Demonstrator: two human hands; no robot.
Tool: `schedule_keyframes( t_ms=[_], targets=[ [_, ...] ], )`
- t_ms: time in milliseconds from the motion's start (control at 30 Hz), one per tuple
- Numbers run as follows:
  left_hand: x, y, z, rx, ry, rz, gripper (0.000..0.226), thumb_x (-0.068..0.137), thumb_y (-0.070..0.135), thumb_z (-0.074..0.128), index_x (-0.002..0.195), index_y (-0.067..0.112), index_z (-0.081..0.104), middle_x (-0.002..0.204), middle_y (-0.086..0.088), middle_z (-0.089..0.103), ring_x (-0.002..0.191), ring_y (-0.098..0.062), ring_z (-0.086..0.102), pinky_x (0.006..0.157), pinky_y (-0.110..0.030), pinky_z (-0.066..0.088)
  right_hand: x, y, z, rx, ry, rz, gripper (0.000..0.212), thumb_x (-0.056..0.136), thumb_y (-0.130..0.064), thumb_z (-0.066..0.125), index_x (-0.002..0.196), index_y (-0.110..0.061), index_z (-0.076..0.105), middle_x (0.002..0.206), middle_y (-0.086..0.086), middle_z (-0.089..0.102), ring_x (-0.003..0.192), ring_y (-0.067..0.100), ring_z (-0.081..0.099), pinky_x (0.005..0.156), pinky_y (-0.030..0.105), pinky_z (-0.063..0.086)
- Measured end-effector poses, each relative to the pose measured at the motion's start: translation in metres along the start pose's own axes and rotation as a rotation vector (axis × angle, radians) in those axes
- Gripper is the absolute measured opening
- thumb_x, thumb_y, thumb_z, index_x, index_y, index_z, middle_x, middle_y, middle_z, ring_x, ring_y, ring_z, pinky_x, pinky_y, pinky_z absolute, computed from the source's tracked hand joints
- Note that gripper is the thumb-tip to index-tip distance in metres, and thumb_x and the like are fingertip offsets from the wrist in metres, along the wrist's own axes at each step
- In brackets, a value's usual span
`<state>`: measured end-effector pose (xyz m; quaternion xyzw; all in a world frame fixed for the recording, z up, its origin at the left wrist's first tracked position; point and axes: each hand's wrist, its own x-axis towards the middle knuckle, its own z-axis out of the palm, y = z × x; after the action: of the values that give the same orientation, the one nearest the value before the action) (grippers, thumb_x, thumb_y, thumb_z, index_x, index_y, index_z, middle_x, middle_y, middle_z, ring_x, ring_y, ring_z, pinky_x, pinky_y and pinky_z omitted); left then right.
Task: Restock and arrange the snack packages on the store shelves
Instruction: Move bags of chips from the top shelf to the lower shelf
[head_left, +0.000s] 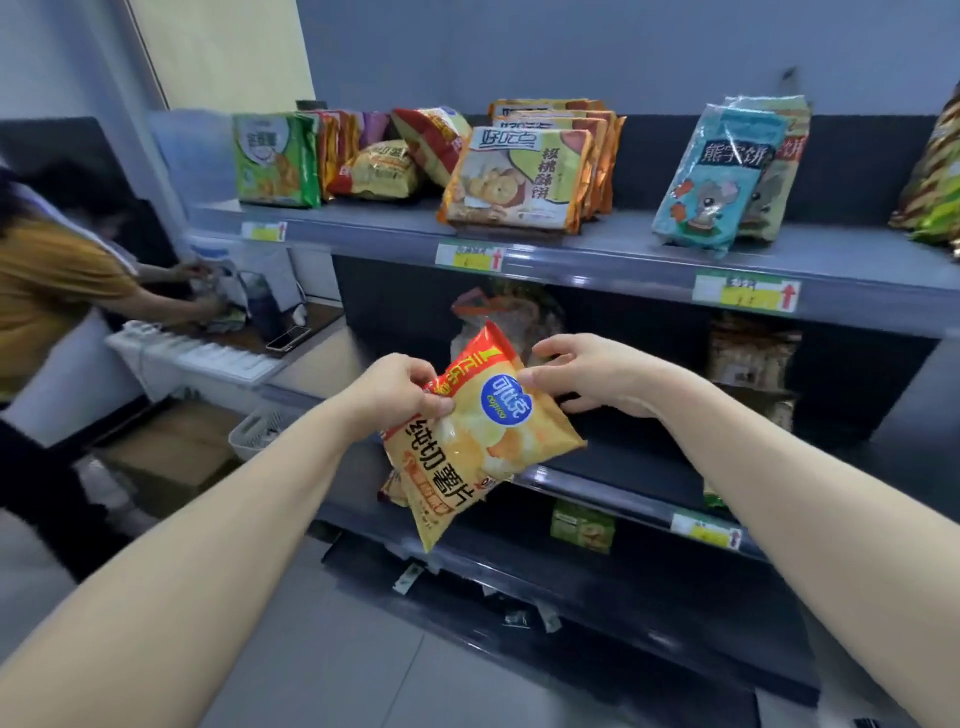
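A yellow and red potato chip bag (470, 447) hangs in front of the middle shelf (623, 473). My left hand (402, 395) pinches its upper left edge. My right hand (587, 376) touches the bag's top right corner with thumb and fingertips; whether it grips is unclear. A second similar bag's edge peeks out behind the first, low on the left. On the top shelf (597, 244) stand a green snack pack (275, 161), more yellow chip bags (384, 169), walnut cookie packs (519, 179) and blue bear biscuit bags (722, 171).
A person in a mustard shirt (52, 275) leans over a counter at the left with a keyboard (192, 353) and phone. Cardboard boxes (171, 457) and a white basket (260, 428) sit on the floor. Dark packages (753, 353) stand deep in the middle shelf. A green box (582, 525) sits lower.
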<state>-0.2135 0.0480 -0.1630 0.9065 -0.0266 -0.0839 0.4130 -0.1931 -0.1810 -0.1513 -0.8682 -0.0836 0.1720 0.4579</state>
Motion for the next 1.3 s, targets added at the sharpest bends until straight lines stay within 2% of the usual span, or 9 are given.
schedule_keyframes(
  t_ms=[133, 267, 367, 500, 633, 933, 1067, 1200, 1300],
  targets=[
    [0.017, -0.048, -0.034, -0.123, 0.138, -0.066, 0.013, 0.083, 0.018, 0.070, 0.079, 0.008, 0.063, 0.083, -0.008, 0.071, 0.077, -0.024, 0.068, 0.066, -0.032, 0.055, 0.044, -0.007, 0.043, 0.018, -0.052, 0.058, 0.096, 0.071, -0.050, 0.076, 0.148, -0.020, 0.027, 0.146, 0.000, 0.041, 0.124, 0.020, 0.050, 0.101, 0.041, 0.045],
    [0.036, -0.092, -0.072, -0.212, 0.146, -0.088, 0.012, 0.085, 0.020, 0.068, 0.078, 0.012, 0.062, 0.077, -0.002, 0.068, 0.070, -0.016, 0.065, 0.057, -0.028, 0.049, 0.092, -0.029, 0.094, 0.145, 0.182, 0.087, 0.101, 0.069, -0.042, 0.080, 0.149, -0.022, 0.021, 0.147, 0.005, 0.040, 0.124, 0.025, 0.049, 0.102, 0.045, 0.044],
    [0.052, -0.125, -0.098, -0.301, 0.138, -0.134, 0.012, 0.086, 0.021, 0.066, 0.081, 0.012, 0.062, 0.084, -0.006, 0.071, 0.076, -0.019, 0.067, 0.068, -0.034, 0.053, 0.122, -0.042, 0.129, 0.358, 0.301, 0.148, 0.100, 0.068, -0.037, 0.082, 0.146, -0.020, 0.022, 0.138, 0.008, 0.048, 0.115, 0.024, 0.055, 0.092, 0.042, 0.051],
    [0.070, -0.155, -0.127, -0.405, 0.122, -0.164, 0.012, 0.088, 0.022, 0.065, 0.082, 0.012, 0.062, 0.083, -0.005, 0.070, 0.074, -0.017, 0.067, 0.062, -0.031, 0.052, 0.150, -0.060, 0.166, 0.460, 0.170, 0.178, 0.043, 0.080, -0.028, 0.074, 0.118, -0.018, 0.056, 0.114, 0.001, 0.067, 0.104, 0.019, 0.061, 0.095, 0.045, 0.049],
    [0.085, -0.174, -0.143, -0.467, 0.084, -0.206, 0.016, 0.090, 0.027, 0.063, 0.085, 0.012, 0.062, 0.080, -0.003, 0.070, 0.070, -0.014, 0.066, 0.053, -0.027, 0.046, 0.171, -0.080, 0.190, 0.500, 0.115, 0.188, 0.035, 0.082, -0.025, 0.071, 0.113, -0.016, 0.057, 0.105, 0.003, 0.072, 0.095, 0.023, 0.069, 0.077, 0.038, 0.055],
    [0.130, -0.205, -0.163, -0.546, 0.088, -0.195, 0.022, 0.096, 0.021, 0.052, 0.110, 0.007, 0.062, 0.096, -0.008, 0.071, 0.078, -0.017, 0.067, 0.059, -0.028, 0.052, 0.232, -0.090, 0.200, 0.589, 0.128, 0.157, 0.035, 0.085, -0.013, 0.068, 0.116, -0.018, 0.051, 0.106, 0.000, 0.069, 0.090, 0.014, 0.067, 0.065, 0.027, 0.051],
    [0.159, -0.209, -0.173, -0.482, 0.138, -0.146, 0.029, 0.095, 0.011, 0.052, 0.123, 0.009, 0.059, 0.115, -0.012, 0.066, 0.098, -0.024, 0.063, 0.078, -0.031, 0.050, 0.273, -0.092, 0.200, 0.525, 0.144, 0.129, 0.043, 0.085, -0.014, 0.068, 0.121, -0.026, 0.046, 0.116, -0.004, 0.062, 0.104, 0.015, 0.057, 0.088, 0.035, 0.043],
    [0.192, -0.221, -0.184, -0.424, 0.155, -0.125, 0.032, 0.095, 0.011, 0.052, 0.127, 0.012, 0.057, 0.117, -0.009, 0.065, 0.110, -0.026, 0.059, 0.086, -0.033, 0.045, 0.308, -0.093, 0.199, 0.479, 0.143, 0.096, 0.049, 0.086, -0.019, 0.067, 0.128, -0.024, 0.043, 0.118, -0.005, 0.056, 0.113, 0.016, 0.051, 0.086, 0.035, 0.043],
    [0.210, -0.232, -0.186, -0.459, 0.166, -0.135, 0.039, 0.095, 0.010, 0.051, 0.134, 0.012, 0.053, 0.118, -0.009, 0.064, 0.103, -0.021, 0.059, 0.081, -0.028, 0.045, 0.329, -0.092, 0.201, 0.450, 0.151, 0.057, 0.049, 0.087, -0.017, 0.067, 0.130, -0.021, 0.043, 0.118, -0.005, 0.055, 0.111, 0.014, 0.051, 0.086, 0.032, 0.043]
  ],
)
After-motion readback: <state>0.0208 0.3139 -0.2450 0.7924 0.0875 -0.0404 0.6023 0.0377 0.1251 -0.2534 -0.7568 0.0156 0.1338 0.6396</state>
